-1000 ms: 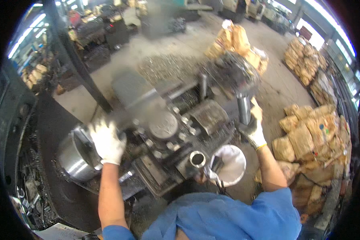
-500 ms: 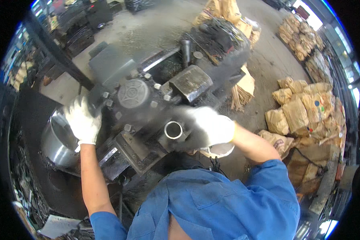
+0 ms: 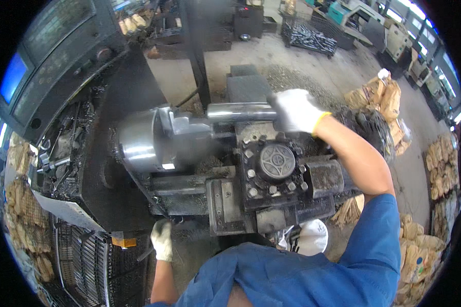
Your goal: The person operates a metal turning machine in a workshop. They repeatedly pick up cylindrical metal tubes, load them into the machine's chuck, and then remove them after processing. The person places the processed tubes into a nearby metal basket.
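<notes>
My right hand point(image 3: 298, 111), in a white glove with a yellow cuff, is closed on the right end of a shiny metal tube point(image 3: 241, 112). The tube lies level above the lathe bed, its left end near the stepped jaws point(image 3: 182, 127) of the chuck point(image 3: 138, 142). Just below that hand stands the black tool post point(image 3: 276, 161), ringed with bolts. Low at the left, my gloved left hand point(image 3: 162, 240) has its darkened fingers curled together below the lathe bed. What they grip is unclear; a thin metal rod point(image 3: 146, 254) shows beside the hand.
A dark upright post point(image 3: 194, 56) rises behind the chuck. Left of the chuck is a dark guard point(image 3: 123, 87). A white bucket point(image 3: 312, 237) stands near my body. Brown sacks point(image 3: 417, 245) are piled at the right, and a crate of metal parts point(image 3: 310, 38) sits at the back.
My right hand has moved the tube from beside the tool post, near my body, to behind it, and laid it level. My left hand has left the chuck and dropped toward me. The view has turned.
</notes>
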Demonstrator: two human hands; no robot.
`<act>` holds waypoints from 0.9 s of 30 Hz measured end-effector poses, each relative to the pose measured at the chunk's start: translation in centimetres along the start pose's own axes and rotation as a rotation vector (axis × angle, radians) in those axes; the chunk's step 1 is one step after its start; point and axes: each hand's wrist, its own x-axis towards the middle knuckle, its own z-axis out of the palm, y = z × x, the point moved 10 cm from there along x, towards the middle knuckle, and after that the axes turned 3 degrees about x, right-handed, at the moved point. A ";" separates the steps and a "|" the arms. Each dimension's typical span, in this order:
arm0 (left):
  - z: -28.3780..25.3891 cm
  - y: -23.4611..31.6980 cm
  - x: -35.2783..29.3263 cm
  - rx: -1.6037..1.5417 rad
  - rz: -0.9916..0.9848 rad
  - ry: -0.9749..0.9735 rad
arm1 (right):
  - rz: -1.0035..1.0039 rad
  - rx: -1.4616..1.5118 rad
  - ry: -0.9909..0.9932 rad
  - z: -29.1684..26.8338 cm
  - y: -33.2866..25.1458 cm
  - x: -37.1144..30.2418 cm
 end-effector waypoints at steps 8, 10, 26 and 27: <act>-14.7 -9.2 -5.2 -0.684 -0.272 0.688 | -0.244 0.318 -0.215 15.1 2.6 6.8; -17.6 -12.8 -4.3 -0.794 -0.320 0.621 | -0.340 0.342 -0.287 18.7 2.3 7.9; -20.5 -6.3 -6.1 -0.048 -0.093 0.795 | -0.084 0.511 0.322 1.6 -1.7 1.0; -20.3 -3.4 -7.0 0.094 0.033 0.831 | 0.135 0.531 0.619 0.1 1.9 -4.4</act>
